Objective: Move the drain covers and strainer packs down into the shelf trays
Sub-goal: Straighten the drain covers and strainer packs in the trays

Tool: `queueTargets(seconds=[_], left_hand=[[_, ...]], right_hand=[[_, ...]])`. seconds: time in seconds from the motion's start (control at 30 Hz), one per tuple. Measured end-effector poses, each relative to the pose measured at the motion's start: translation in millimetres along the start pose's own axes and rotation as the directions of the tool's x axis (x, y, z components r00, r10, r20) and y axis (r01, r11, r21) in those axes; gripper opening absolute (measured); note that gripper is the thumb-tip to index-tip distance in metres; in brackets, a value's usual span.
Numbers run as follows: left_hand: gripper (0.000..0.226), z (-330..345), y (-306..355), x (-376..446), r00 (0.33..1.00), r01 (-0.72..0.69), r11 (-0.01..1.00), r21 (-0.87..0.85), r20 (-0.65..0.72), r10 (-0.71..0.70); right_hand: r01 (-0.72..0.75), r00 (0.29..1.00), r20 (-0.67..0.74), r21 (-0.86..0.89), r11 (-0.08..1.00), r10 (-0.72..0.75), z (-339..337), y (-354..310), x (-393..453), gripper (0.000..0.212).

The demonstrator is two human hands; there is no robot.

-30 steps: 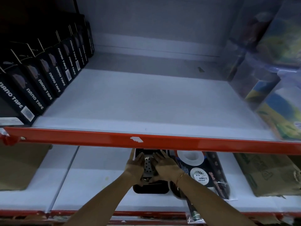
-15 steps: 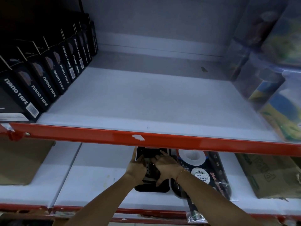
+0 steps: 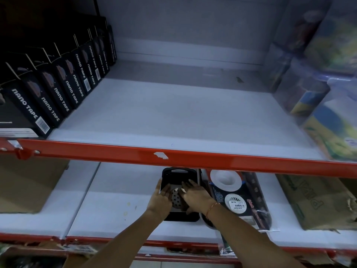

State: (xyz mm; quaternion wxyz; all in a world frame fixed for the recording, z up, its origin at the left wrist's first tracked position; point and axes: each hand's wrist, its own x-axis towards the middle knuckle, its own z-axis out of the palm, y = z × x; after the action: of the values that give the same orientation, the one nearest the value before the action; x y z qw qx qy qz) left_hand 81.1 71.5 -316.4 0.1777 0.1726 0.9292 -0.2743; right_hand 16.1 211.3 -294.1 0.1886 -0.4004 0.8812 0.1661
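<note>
A black tray (image 3: 174,173) sits on the lower white shelf under the red rail. Inside it lies a perforated metal drain cover (image 3: 176,198) in its pack. My left hand (image 3: 161,200) rests flat on the pack's left side, and my right hand (image 3: 197,196) lies on its right side; both press on it with fingers stretched out. Just right of the tray lie strainer packs (image 3: 234,200) with white round strainers and a black label card, in clear plastic.
A red shelf rail (image 3: 193,159) crosses just above my hands. The upper shelf holds black nano tape boxes (image 3: 58,88) at left and blurred clear packs (image 3: 328,113) at right. Cardboard boxes stand at the lower shelf's left (image 3: 25,184) and right (image 3: 316,202).
Both hands stay on the drain cover pack in the tray. My fingers have spread apart a little, showing more of the perforated metal. The camera has tilted slightly.
</note>
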Motion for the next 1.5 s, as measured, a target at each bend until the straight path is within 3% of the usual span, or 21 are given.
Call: queueTargets(seconds=[0.1, 0.23, 0.33, 0.43, 0.57, 0.67, 0.83, 0.9, 1.17, 1.27, 1.33, 1.5], left_hand=[[0.055, -2.5, 1.6, -2.1, 0.999, -0.011, 1.000, 0.002, 0.044, 0.011], [0.061, 0.1, -1.2, -8.4, 1.000, 0.019, 0.996, -0.086, -0.019, -0.020], [0.062, -6.4, -1.0, -15.5, 0.987, 0.007, 0.972, -0.233, -0.155, -0.044], [0.077, -16.2, 4.2, -21.5, 0.939, -0.064, 0.907, -0.417, -0.332, -0.087], [0.076, -39.7, 19.0, -28.9, 0.870, -0.241, 0.831, -0.501, -0.492, -0.044], [0.089, -59.7, 34.6, -34.5, 0.860, -0.362, 0.790, -0.495, -0.503, 0.078], [0.115, -83.5, 70.7, -31.6, 0.834, -0.481, 0.774, -0.411, -0.488, 0.259], [0.113, -88.2, 80.1, -24.6, 0.834, -0.490, 0.782, -0.386, -0.468, 0.291], [0.087, -92.6, 73.7, 12.5, 0.869, -0.406, 0.868, -0.285, -0.414, 0.270], [0.070, -86.8, 69.8, 22.7, 0.853, -0.342, 0.908, -0.243, -0.486, 0.192], [0.061, -74.6, 73.3, 29.8, 0.862, -0.363, 0.895, -0.257, -0.458, 0.218], [0.056, -49.5, 86.2, 38.1, 0.832, -0.339, 0.908, -0.247, -0.529, 0.167]], right_hand=[[0.000, 1.000, -0.024, 0.014, 1.000, 0.000, -0.1, -1.5, -4.2, 0.088], [0.047, 0.984, -0.175, 0.125, 0.991, -0.025, 4.9, 3.1, -12.4, 0.079], [0.060, 0.957, -0.290, 0.260, 0.964, 0.019, 2.2, 12.1, -36.9, 0.095], [0.084, 0.945, -0.325, 0.372, 0.925, 0.045, 0.0, 27.3, -75.5, 0.107], [0.087, 0.978, -0.208, 0.433, 0.897, 0.006, 5.2, 54.0, -131.2, 0.128], [0.022, 0.997, -0.081, 0.411, 0.911, 0.013, 22.6, 68.4, -158.5, 0.148], [-0.038, 0.999, 0.016, 0.350, 0.936, 0.035, 46.1, 76.4, -185.3, 0.153], [-0.031, 0.999, -0.016, 0.331, 0.943, 0.038, 52.9, 77.3, -184.6, 0.148], [0.021, 0.961, -0.273, 0.209, 0.978, 0.037, 51.7, 97.1, -160.2, 0.077], [0.019, 0.903, -0.428, 0.102, 0.995, 0.026, 60.4, 103.1, -147.2, 0.070], [0.068, 0.874, -0.484, 0.050, 0.996, -0.035, 73.8, 104.0, -137.2, 0.069], [0.137, 0.819, -0.571, 0.110, 0.984, -0.050, 99.5, 98.3, -127.0, 0.052]])
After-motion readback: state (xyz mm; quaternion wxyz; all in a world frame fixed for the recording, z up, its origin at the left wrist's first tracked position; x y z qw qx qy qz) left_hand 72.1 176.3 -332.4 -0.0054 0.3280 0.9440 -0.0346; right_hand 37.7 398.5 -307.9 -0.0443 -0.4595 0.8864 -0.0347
